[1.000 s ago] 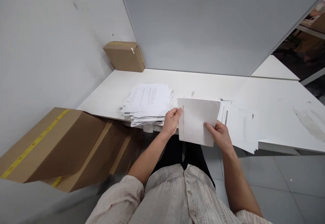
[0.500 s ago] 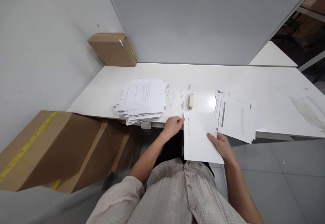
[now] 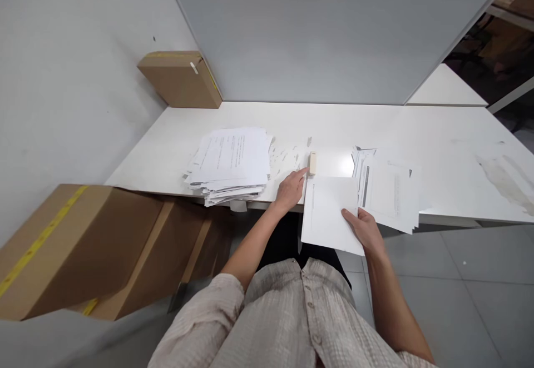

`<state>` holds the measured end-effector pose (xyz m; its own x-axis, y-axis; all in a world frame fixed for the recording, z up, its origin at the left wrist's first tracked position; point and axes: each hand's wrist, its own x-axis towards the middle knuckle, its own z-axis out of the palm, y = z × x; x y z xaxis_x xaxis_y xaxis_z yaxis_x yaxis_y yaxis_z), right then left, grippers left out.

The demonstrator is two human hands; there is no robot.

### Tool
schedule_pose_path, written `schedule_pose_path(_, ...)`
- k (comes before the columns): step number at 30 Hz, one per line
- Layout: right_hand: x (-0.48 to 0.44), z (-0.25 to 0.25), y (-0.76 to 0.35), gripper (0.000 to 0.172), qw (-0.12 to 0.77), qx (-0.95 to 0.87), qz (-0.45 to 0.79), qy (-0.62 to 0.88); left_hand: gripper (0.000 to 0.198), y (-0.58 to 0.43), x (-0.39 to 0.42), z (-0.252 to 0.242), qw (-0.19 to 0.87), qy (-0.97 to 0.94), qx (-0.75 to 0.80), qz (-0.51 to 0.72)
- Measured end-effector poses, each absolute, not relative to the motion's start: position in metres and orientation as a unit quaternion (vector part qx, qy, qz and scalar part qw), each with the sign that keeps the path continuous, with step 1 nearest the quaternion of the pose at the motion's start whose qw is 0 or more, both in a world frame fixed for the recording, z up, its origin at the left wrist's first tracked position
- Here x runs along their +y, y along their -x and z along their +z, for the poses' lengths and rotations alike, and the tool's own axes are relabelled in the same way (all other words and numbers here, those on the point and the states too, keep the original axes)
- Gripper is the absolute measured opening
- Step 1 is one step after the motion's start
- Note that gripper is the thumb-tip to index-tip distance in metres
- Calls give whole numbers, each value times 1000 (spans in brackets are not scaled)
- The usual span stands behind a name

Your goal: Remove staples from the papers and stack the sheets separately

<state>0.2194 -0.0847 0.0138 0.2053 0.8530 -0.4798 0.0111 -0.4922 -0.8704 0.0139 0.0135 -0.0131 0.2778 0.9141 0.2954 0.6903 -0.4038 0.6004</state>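
Note:
My right hand (image 3: 367, 232) grips a few white paper sheets (image 3: 329, 209) by their right edge, thumb on top; the far end of the sheets overlaps the table's front edge. My left hand (image 3: 291, 190) holds nothing, its index finger stretched toward a small cream stapler (image 3: 312, 163). The fingertip is at the stapler's near left side; whether it touches I cannot tell. The other left fingers are partly curled and partly hidden. The stapler lies on the table just beyond the sheets.
A thick stack of printed papers (image 3: 233, 157) lies left on the white table (image 3: 334, 120). Looser papers (image 3: 387, 190) lie right, overhanging the front edge. A cardboard box (image 3: 179, 81) stands in the back left corner. Bigger boxes (image 3: 83, 240) sit below left. A grey partition (image 3: 304, 34) closes the back.
My left hand has let go of the sheets' left edge and moved forward to the stapler, index finger out. My right hand has shifted the sheets slightly forward and tilted them.

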Motion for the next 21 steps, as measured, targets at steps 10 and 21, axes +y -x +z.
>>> schedule_pose_path(10,-76,1,-224,36,396,-344,527,669,52,-19,16,-13,140,-798,548,207)
schedule_pose_path(21,-81,17,-225,37,387,-363,505,681,55,-17,15,-20,104,-805,546,207)
